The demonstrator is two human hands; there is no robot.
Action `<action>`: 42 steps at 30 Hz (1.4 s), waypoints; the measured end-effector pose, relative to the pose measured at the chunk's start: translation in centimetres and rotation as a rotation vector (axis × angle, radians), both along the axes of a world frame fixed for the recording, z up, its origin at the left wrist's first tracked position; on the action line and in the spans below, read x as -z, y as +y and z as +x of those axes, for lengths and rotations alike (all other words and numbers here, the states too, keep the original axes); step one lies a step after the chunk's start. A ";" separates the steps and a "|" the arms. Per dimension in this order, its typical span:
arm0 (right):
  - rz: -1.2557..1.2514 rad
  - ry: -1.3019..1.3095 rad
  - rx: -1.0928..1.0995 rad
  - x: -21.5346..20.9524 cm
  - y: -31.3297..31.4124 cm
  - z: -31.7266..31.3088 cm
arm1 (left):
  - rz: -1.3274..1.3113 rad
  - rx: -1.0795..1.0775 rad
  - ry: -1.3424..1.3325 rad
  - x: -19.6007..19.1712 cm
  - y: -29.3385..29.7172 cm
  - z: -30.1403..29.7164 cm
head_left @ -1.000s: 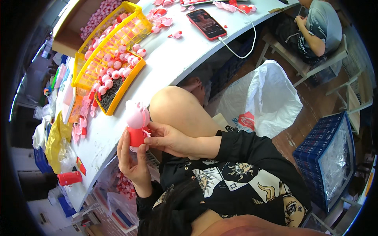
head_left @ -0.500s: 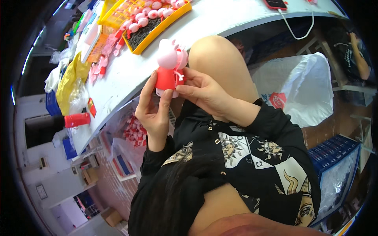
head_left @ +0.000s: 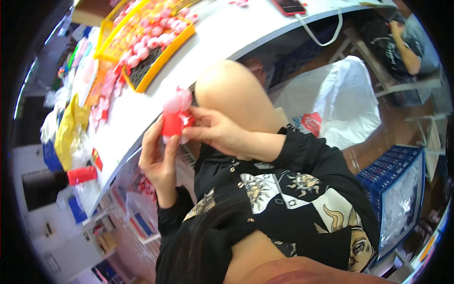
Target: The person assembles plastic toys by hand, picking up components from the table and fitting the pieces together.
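Observation:
A small toy figure [head_left: 172, 124] with a pink head, a red body and a thin pale arm is held upright between my two hands, over the table's edge. My left hand [head_left: 160, 163] pinches the red body from the left and below, thumb in front and fingers along its side. From the other side my right hand [head_left: 220, 131] presses thumb and fingers near the arm and the lower body. A second pinkish-red part shows behind the figure, mostly hidden. Motion blur softens the figure's head.
On the white table [head_left: 215, 35] stands a yellow tray [head_left: 161, 61] with pink round parts and black granules. A red phone [head_left: 291, 6] with a white cable [head_left: 326, 42] lies farther right. Right of my knee are a white sack [head_left: 352, 102] and a blue crate [head_left: 390, 165]; another person [head_left: 402, 52] sits beyond.
The whole view has shifted, so table, tray, hands and figure appear lower and farther left. Both hands keep their hold on the toy figure.

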State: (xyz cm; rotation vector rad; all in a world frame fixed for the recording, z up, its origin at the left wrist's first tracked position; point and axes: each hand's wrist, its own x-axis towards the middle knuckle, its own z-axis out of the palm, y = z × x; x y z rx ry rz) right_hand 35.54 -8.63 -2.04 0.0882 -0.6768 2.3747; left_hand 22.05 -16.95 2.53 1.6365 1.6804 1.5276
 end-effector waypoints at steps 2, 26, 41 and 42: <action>0.037 0.052 -0.041 0.6 0.0 -0.7 | -0.020 0.002 0.048 -0.6 -0.6 -0.4; 0.046 -0.026 -0.116 0.2 0.3 -0.2 | -0.042 0.010 0.108 -0.6 -0.4 0.0; 0.125 -0.021 0.041 1.0 0.2 -1.2 | 0.038 -0.072 0.223 0.2 -0.1 0.6; 0.133 -0.004 0.043 0.8 0.0 -1.5 | 0.026 -0.075 0.197 0.3 -0.4 0.3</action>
